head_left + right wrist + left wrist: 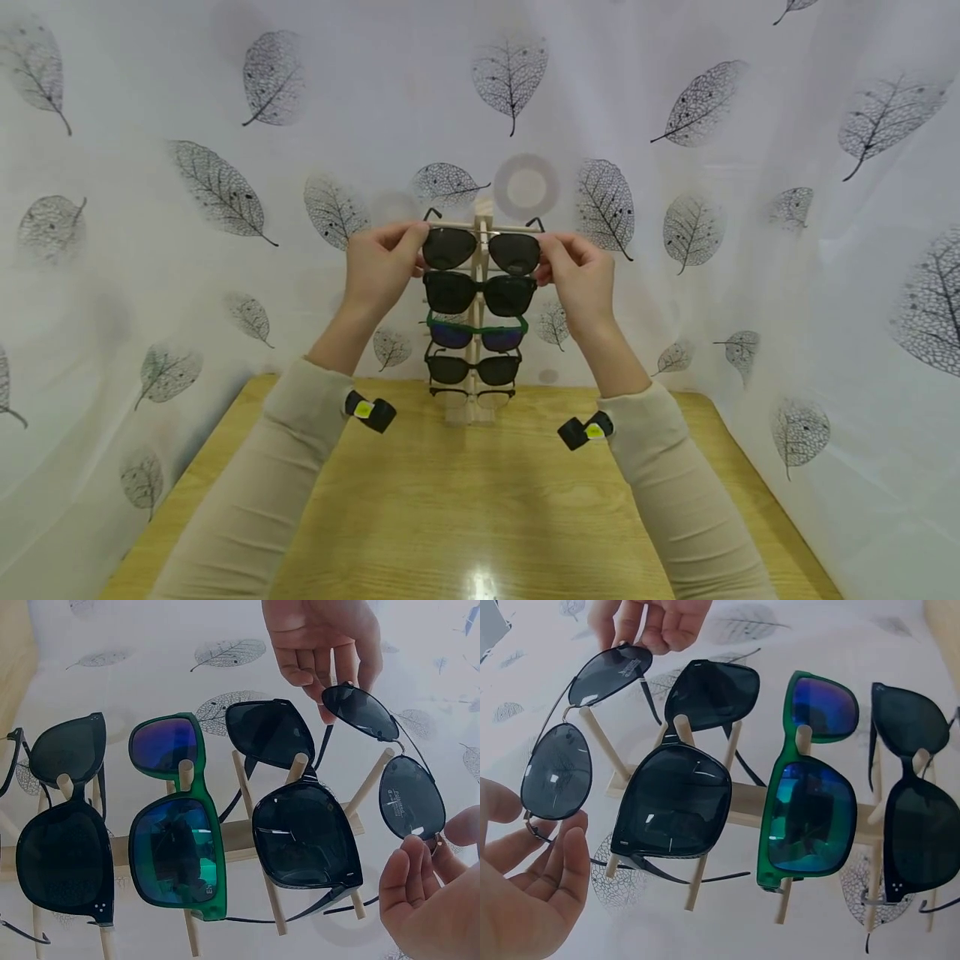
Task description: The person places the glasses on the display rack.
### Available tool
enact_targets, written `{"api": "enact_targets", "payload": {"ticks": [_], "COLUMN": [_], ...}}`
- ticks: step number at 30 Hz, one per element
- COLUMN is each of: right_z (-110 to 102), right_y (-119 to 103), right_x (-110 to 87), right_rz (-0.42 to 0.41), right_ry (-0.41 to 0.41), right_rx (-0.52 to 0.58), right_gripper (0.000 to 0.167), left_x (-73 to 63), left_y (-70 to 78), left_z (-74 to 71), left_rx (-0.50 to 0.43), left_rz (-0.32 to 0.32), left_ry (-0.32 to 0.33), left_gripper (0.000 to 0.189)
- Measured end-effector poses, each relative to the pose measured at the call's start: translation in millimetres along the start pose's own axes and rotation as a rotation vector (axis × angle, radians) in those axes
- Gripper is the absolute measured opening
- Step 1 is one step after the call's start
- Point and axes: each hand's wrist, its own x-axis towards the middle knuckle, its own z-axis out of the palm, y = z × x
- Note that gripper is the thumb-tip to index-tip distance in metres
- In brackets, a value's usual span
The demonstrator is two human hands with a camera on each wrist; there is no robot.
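A pair of dark aviator sunglasses [513,252] with a thin metal frame is at the top of a wooden display stand [483,212]. My left hand [378,265] pinches its left hinge, and my right hand [583,279] pinches the right one. In the left wrist view the left thumb and fingers [571,859] close on the frame corner beside the lens. The right wrist view has the aviators [412,796] at the tip of the top pegs, front tilted. Directly below hang black square sunglasses [450,293], near both hands' fingertips.
Lower on the stand hang green-framed mirrored sunglasses [504,338], another dark pair [498,370] and clear half-rim glasses [492,400]. The stand is at the back of a wooden table [465,500]. Behind it hangs a white leaf-print curtain [420,83].
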Motion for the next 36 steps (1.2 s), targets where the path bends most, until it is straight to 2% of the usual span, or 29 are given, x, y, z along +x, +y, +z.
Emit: {"api": "enact_targets", "payload": {"ticks": [7, 25, 36], "right_z": [0, -1, -4], "right_y": [4, 9, 10], "right_x": [2.7, 6.4, 6.6], "right_rz": [0.018, 0.028, 0.029], "right_ry": [0.004, -0.012, -0.014], "right_rx": [0.005, -0.054, -0.071], "right_gripper": [0.014, 0.02, 0.022], "left_x": [1.0, 7.9, 10.7], "left_y": [0.1, -9.6, -11.9], "left_z": [0.5, 3.0, 4.3], "left_rx": [0.013, 0.01, -0.007], "left_rz": [-0.007, -0.042, -0.024], "left_ry": [-0.011, -0.03, -0.061], "left_gripper": [0.031, 0.031, 0.032]}}
